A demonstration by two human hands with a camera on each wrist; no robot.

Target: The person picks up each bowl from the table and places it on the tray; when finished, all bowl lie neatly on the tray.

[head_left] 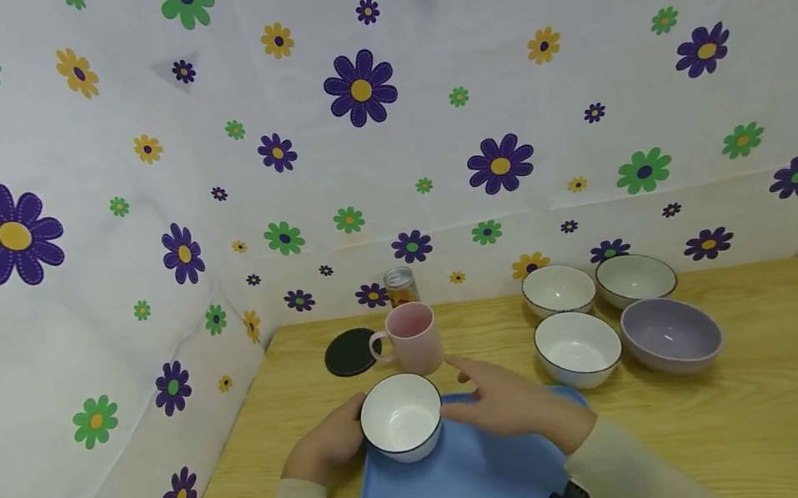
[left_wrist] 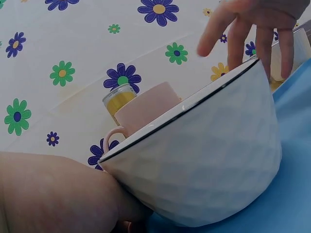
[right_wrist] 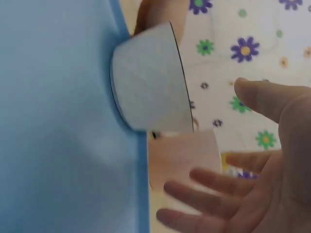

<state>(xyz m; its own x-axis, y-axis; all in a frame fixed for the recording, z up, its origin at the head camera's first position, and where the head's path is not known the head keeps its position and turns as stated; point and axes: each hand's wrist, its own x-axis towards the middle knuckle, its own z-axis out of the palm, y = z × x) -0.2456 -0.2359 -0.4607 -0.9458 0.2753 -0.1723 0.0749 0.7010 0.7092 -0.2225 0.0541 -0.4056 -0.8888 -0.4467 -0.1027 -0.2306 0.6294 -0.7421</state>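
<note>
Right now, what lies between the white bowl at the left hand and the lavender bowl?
In the head view: the right hand, partly above the blue tray, then another dark-rimmed white bowl, next to the lavender bowl.

Tray (head_left: 469, 492): room to pass over near and right part; far-left corner blocked by white bowl (head_left: 401, 417), with left hand (head_left: 329, 443) on its left side. Right of bowl: right hand (head_left: 510, 403) in the way, though right wrist view shows a gap between it and bowl. Straight behind bowl: pink mug (head_left: 414, 339) obstructs, handle sticking out left toward black coaster (head_left: 350, 352), can (head_left: 401, 287) farther back. Lane runs between mug and four-bowl cluster (head_left: 578, 347); gaps inside cluster seem too slim, hard to judge. Wide passage right of cluster. Flowered cloth (head_left: 432, 152) limits back and left.
</note>
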